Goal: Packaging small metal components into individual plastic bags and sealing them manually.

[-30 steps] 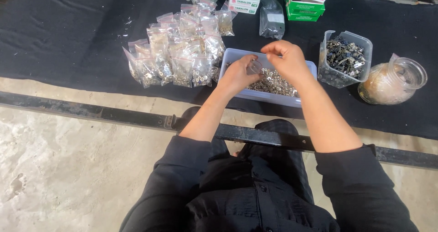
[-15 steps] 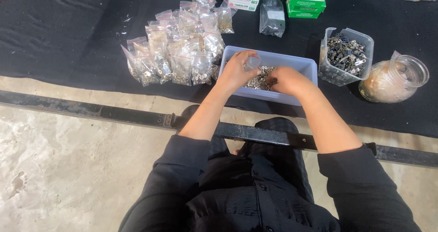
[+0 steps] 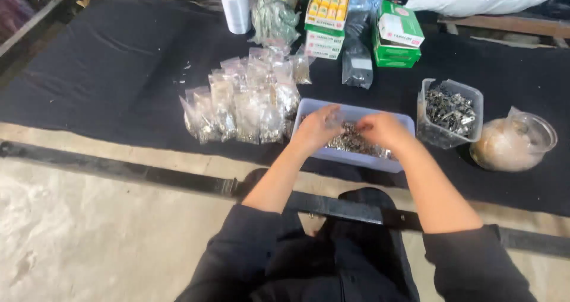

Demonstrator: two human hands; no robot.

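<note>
A pale blue plastic tray [image 3: 356,157] lies on the black cloth and holds a heap of small shiny metal parts [image 3: 350,140]. Both my hands are inside it. My left hand [image 3: 317,127] hovers over the tray's left end, pinching what looks like a small clear bag [image 3: 336,121]. My right hand [image 3: 383,130] is just to its right, fingers curled down onto the metal parts and almost touching the left hand. What lies under the right palm is hidden.
A pile of several filled clear bags [image 3: 243,109] lies left of the tray. To its right are a clear tub of dark metal pieces [image 3: 449,113] and a round clear bowl [image 3: 513,142]. Green boxes [image 3: 398,35], a yellow box [image 3: 326,5] and a white roll [image 3: 236,8] stand behind.
My right hand dropped from above the tray into the metal parts, then drew left toward my left hand. The left hand stayed over the tray's left end.
</note>
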